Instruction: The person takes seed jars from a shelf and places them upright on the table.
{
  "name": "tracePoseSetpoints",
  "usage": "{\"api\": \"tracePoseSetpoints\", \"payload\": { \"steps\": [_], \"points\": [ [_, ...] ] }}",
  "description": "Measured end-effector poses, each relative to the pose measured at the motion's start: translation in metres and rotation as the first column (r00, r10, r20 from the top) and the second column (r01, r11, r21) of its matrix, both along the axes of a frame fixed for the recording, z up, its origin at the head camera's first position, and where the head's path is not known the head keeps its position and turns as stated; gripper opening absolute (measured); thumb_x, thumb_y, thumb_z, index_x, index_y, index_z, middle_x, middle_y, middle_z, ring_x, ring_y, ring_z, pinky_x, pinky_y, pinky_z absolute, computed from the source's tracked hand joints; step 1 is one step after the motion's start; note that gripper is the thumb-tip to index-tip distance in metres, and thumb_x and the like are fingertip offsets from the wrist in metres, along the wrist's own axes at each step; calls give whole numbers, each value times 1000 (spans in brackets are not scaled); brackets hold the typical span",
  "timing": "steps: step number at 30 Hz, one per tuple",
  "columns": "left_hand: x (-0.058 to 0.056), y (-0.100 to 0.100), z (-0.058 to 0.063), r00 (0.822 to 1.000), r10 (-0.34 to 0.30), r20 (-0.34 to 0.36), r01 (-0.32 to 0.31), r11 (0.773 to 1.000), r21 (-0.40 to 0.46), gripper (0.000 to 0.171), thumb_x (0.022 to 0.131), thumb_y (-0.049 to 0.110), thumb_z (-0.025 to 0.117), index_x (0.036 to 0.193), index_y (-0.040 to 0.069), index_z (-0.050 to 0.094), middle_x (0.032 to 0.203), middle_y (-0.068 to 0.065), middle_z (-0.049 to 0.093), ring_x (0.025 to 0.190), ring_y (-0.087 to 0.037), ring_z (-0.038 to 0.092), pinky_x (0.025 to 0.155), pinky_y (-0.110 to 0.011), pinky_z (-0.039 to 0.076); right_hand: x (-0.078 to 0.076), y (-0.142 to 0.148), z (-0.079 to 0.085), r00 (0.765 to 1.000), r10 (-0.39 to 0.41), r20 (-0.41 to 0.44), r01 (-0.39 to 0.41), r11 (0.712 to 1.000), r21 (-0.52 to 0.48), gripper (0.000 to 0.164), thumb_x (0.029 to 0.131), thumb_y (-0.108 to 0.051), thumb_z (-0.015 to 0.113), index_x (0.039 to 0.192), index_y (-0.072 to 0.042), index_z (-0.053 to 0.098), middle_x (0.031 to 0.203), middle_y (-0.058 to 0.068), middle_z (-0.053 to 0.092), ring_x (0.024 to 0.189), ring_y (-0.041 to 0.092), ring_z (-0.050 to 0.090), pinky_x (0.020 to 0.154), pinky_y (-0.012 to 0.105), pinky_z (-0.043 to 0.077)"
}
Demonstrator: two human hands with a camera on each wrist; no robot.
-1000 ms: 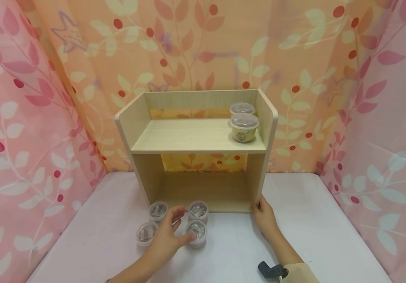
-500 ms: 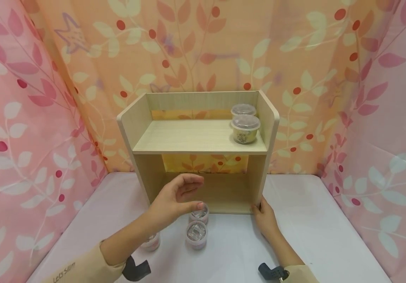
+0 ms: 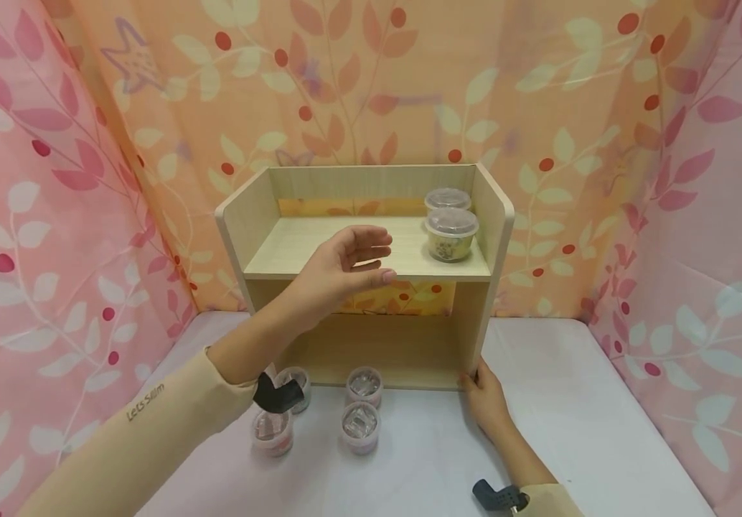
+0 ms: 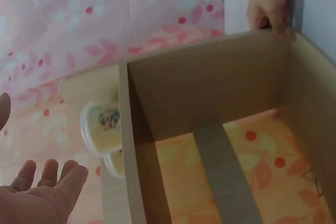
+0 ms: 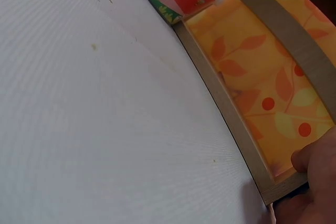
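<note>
A two-tier wooden shelf stands on the table. My left hand, palm facing right, hovers in front of the upper board with fingers loosely extended and nothing in them. To its right, two lidded tubs sit one behind the other: a front yellow tub and a rear tub. At the lower right corner, my right hand grips the side panel, thumb on the inner side. Several clear-lidded tubs, including a near tub and a left tub, stand before the shelf.
A white cloth covers the table. Floral curtains hang behind and at both sides. Below the upper board is an open lower compartment. Dark wrist mounts sit at both sleeves.
My left hand has risen from among the tubs on the table to the upper board's height, without holding anything. The right hand has kept its place on the side panel.
</note>
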State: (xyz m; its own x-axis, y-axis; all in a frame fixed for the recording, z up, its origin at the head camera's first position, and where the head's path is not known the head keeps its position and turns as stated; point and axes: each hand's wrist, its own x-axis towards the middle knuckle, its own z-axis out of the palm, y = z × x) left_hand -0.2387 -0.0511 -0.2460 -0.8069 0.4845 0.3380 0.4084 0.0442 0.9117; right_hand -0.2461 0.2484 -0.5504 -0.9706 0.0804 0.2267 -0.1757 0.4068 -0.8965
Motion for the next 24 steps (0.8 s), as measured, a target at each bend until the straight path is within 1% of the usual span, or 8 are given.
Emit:
{"api": "tracePoseSetpoints", "payload": {
  "steps": [3, 6, 10, 13, 17, 21, 24],
  "points": [
    [-12, 3, 10, 999, 34, -1, -34, 998, -58, 63, 91, 17, 80, 145, 12, 49, 144, -3, 56, 137, -24, 53, 113, -39, 46, 0, -1, 0, 1000, 1, -8, -1, 1000, -9, 55, 103, -3, 56, 155, 1, 37, 150, 30, 48, 142, 43, 44, 117, 55, 37],
    [-23, 8, 18, 998, 61, -6, -61, 991, -122, 67, 90, 28, 81, 147, 18, 48, 145, 3, 55, 137, -17, 52, 113, -39, 46, 0, -1, 0, 1000, -3, 2, 3, 1000, -15, 56, 103, -3, 56, 155, 1, 36, 151, 29, 48, 142, 43, 44, 117, 55, 36],
    [-37, 17, 25, 997, 78, -4, -78, 984, -162, 73, 88, 36, 82, 150, 20, 46, 148, 4, 53, 139, -15, 50, 115, -38, 44, 0, -1, 1, 1000, -3, 23, 4, 1000, -16, 56, 104, -5, 55, 156, -1, 35, 152, 28, 47, 143, 42, 43, 118, 54, 36],
    [-48, 25, 26, 997, 82, 3, -80, 981, -179, 77, 88, 37, 83, 152, 18, 44, 151, 3, 51, 141, -17, 48, 116, -38, 42, 1, -1, 2, 1000, 6, 27, -6, 1000, -17, 56, 104, -5, 54, 157, 0, 33, 154, 29, 44, 145, 43, 40, 118, 56, 34],
    [-62, 34, 25, 997, 76, 7, -73, 977, -198, 81, 88, 37, 83, 154, 17, 41, 155, 0, 48, 143, -20, 46, 117, -40, 41, 1, -1, 2, 1000, 11, 28, -10, 1000, -27, 58, 104, -4, 54, 157, -1, 32, 155, 29, 42, 146, 43, 38, 119, 57, 32],
    [-75, 42, 21, 998, 59, 27, -53, 980, -189, 84, 88, 35, 83, 156, 15, 38, 157, -5, 46, 144, -22, 44, 119, -41, 39, 0, 0, 0, 1000, 0, 20, 0, 1000, -19, 57, 104, -4, 55, 156, 0, 34, 154, 29, 44, 146, 43, 39, 119, 56, 33],
    [-83, 48, 19, 998, 44, 43, -36, 984, -176, 84, 88, 33, 82, 156, 14, 37, 158, -8, 44, 145, -25, 43, 119, -40, 39, 0, 0, 0, 1000, -6, 12, 6, 1000, -8, 56, 103, -4, 56, 155, 1, 36, 153, 29, 45, 144, 43, 41, 118, 56, 35]
  ]
}}
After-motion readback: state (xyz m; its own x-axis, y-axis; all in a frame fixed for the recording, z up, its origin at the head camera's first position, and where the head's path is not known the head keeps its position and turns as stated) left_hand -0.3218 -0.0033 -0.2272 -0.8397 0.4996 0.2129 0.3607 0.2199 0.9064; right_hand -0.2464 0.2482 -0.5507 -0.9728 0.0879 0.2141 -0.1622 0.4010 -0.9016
